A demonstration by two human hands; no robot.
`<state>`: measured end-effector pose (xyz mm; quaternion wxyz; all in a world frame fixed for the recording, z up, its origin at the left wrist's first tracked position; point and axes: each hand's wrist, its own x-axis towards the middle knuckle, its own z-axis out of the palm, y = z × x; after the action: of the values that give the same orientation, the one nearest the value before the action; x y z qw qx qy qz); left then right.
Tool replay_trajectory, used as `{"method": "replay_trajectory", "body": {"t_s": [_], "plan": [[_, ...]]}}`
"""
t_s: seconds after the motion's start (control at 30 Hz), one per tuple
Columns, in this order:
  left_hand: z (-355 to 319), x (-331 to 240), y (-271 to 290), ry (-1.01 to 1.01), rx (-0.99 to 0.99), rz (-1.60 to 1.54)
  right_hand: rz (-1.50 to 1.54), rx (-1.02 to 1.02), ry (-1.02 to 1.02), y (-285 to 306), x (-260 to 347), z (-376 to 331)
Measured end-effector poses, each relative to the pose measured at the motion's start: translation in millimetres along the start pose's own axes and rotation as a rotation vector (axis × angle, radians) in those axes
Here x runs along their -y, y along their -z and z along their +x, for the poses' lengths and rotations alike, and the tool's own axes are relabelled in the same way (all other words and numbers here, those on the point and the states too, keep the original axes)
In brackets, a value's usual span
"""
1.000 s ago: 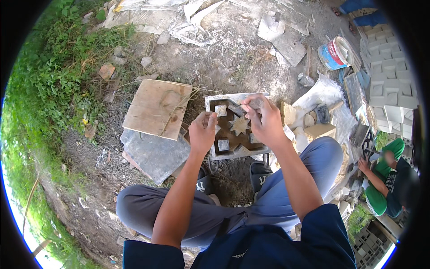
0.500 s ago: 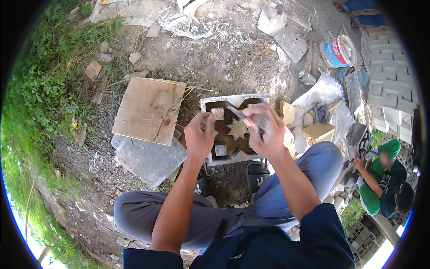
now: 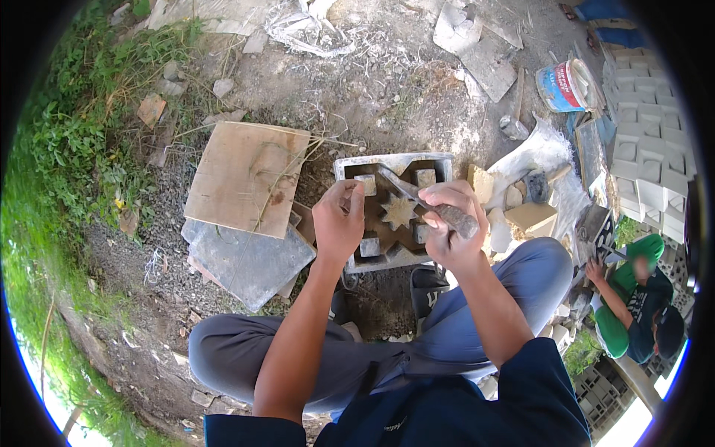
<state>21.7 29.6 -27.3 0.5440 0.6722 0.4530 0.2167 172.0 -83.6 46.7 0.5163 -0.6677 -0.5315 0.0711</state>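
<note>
Right hand (image 3: 467,246) grips a slim grey tool (image 3: 400,183); left hand (image 3: 339,223) curls, its hold unclear. A lettered blue-red-white bucket (image 3: 555,88) sits apart.

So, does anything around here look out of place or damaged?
The plywood board looks askew: left of the mould, it lies crooked over a grey slab, their edges out of line. Farther ahead, white plastic sheeting lies crumpled, like litter. The mould itself shows no obvious damage where visible.

Grey frame (image 3: 395,159) partly behind the left hand (image 3: 339,223), 2 blue trouser legs (image 3: 618,37) partly beyond the upper-right edge
</note>
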Motion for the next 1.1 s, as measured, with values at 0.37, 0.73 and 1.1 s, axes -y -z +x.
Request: {"method": "replay_trajectory", "body": {"t_s": [0.37, 0.73, 1.1], "plan": [[-1, 3, -2, -0.008, 0.018, 0.055, 0.088, 0.166, -0.295, -8, -8, -3], [6, -1, -4, -0.173, -0.011, 0.117, 0.404, 0.175, -0.453, 7, -9, -1], [-2, -9, -4, -0.196, 0.027, 0.178, 0.638, -0.120, -0.436, 6, -3, 1]]}}
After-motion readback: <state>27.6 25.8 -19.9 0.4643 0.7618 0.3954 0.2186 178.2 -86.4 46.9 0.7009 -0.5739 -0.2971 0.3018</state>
